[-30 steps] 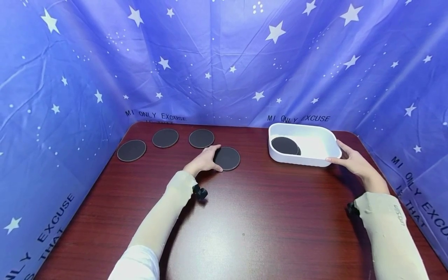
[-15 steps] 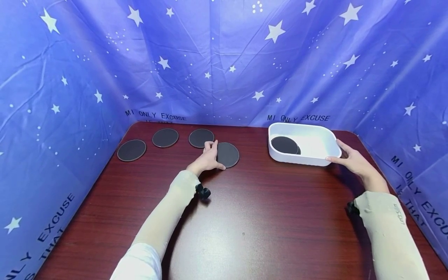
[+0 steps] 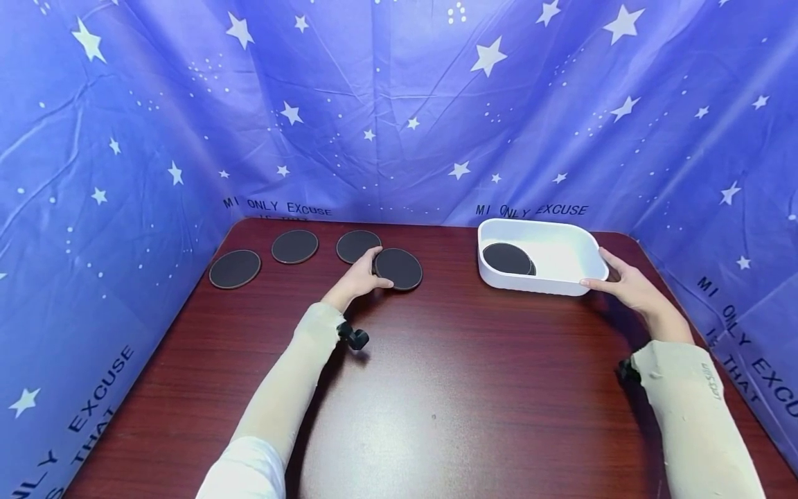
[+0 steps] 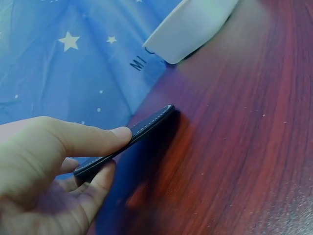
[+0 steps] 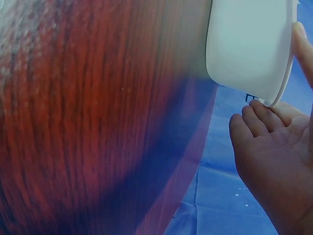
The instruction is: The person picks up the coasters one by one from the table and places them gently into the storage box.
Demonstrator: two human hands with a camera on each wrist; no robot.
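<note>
Between its thumb and fingers my left hand [image 3: 358, 278] pinches a round black coaster [image 3: 399, 269] by its left edge. In the left wrist view that coaster [image 4: 149, 122] is tilted and its far edge is raised off the table, with the left hand's thumb on top and fingers beneath. My right hand [image 3: 636, 287] grips the right end of a white oval-cornered tray [image 3: 542, 284], thumb at the near rim. Inside the tray, at its left end, lies black coaster material [image 3: 508, 258]. The right wrist view shows the right hand [image 5: 279, 147] at the tray's end [image 5: 249, 44].
Three more black coasters lie at the back left: one far left [image 3: 235, 269], one beside it [image 3: 295, 247], and one just behind the left hand [image 3: 358, 246]. A blue star-patterned curtain [image 3: 430, 159] surrounds the back and sides of the brown table [image 3: 486, 388].
The left hand has taken hold of the nearest coaster and lifted it, shifting it slightly back and to the left. The right hand and tray have stayed in place.
</note>
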